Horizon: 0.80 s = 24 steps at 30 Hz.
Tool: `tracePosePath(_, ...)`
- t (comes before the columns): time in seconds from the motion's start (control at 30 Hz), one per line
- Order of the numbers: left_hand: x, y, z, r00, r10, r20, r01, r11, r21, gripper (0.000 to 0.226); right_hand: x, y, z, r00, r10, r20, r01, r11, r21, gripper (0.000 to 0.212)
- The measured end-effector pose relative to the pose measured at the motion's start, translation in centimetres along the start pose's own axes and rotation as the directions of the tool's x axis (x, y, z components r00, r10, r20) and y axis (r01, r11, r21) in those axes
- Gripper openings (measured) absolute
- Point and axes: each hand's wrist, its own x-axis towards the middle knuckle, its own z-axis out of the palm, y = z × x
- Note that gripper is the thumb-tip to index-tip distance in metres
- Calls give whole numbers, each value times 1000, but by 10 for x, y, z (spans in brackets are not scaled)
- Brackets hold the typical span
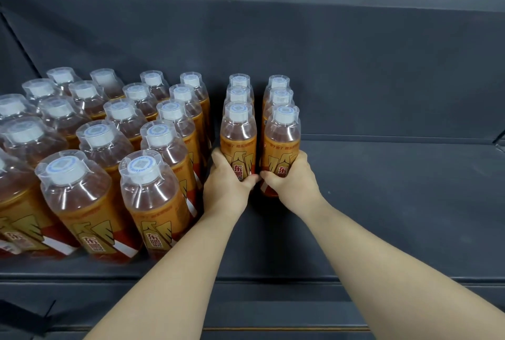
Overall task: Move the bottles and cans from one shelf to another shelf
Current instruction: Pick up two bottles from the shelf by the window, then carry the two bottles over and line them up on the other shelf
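A dark grey shelf [382, 189] fills the frame, and every container on it is the same kind: a clear plastic bottle of amber-brown drink, filled up to the shoulder, standing upright. Each has a white cap with a blue printed ring on top, under a clear plastic overcap. A large block of bottles [109, 148] stands in close rows across the left half of the frame. Just right of it, at centre, are two short rows of three, with a narrow gap between the rows. The left hand [226, 178] is wrapped round the lower body of the left front bottle [238, 134], fingers curled about its label and thumb across the front. The right hand [293, 178] clasps the right front bottle [281, 137] the same way, and the two thumbs nearly meet between the bottles. Both held bottles are at the centre of the frame, each directly in front of two more bottles, the left rear pair [239, 93] and the right rear pair [280, 93]. The labels are gold-orange with a wing-like gold shape, a red band and a white diagonal stripe. The red characters 东鹏 can be read on the held bottles and on the nearest bottles at lower left. A line of smaller script runs round the top of each label, too small to read. A dark back wall [328, 66] rises behind the rows.
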Motion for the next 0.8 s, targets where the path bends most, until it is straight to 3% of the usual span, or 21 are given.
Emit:
tracePosePath(0.17,-6,1,-8,998,-2,62,13,985,-173,108,-11,-4,-6,998,47,41,-47,999,8,90)
tracePosePath(0.4,-34,4,-15,998,32,58,-23,990,-139,105,-47,3,-24,994,61,88,-48,989,-143,97)
tracePosePath(0.63,-67,23,-13,995,93,-20,-95,993,-69,87,-74,10,-62,996,-35,78,64,915,-399,82)
tracePosePath(0.8,-104,45,10,983,181,32,-184,973,141,78,-98,27,-111,993,-92,72,116,860,-496,70)
